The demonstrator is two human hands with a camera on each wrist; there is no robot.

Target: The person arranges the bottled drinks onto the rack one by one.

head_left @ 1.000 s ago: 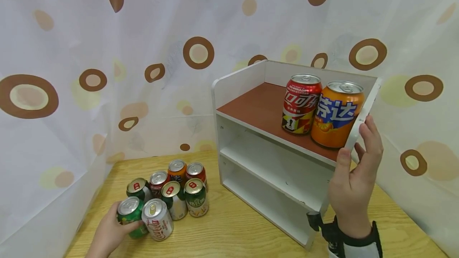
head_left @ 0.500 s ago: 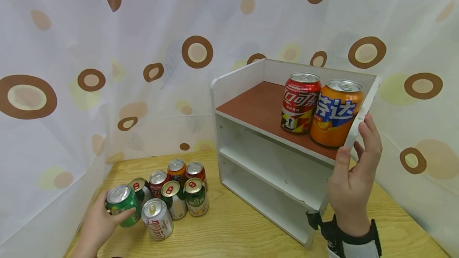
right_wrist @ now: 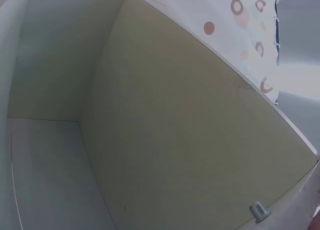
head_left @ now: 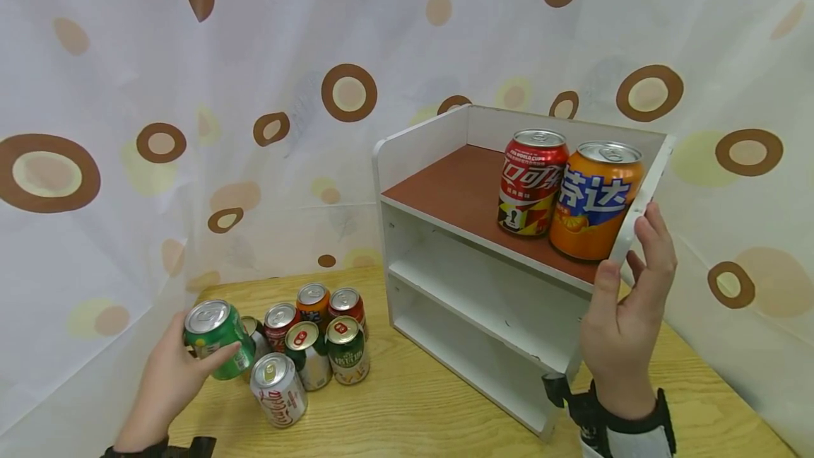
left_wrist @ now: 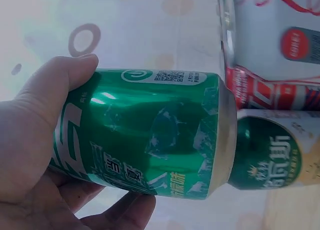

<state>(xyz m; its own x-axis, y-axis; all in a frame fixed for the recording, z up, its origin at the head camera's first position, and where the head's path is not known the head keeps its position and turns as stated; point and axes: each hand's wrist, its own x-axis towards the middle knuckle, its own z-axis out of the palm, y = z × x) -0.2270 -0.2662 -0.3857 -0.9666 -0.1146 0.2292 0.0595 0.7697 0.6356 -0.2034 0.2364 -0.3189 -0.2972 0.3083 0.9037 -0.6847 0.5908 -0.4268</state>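
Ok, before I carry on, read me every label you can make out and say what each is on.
"FIFA WORLD CUP" and "口可": red can on the shelf, more characters cut off by its curve.
"芬达": orange can beside it.
"Coca-Cola": white can.
"格瓦斯": green-and-cream can.
"味", in yellow: green can in the left hand.
Remaining small print: too small or blurred.

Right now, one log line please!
left fingers: grip green can; right fingers: at right side of shelf; shelf top: red can, orange can

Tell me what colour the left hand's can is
The can is mostly green, clearest in the left wrist view.
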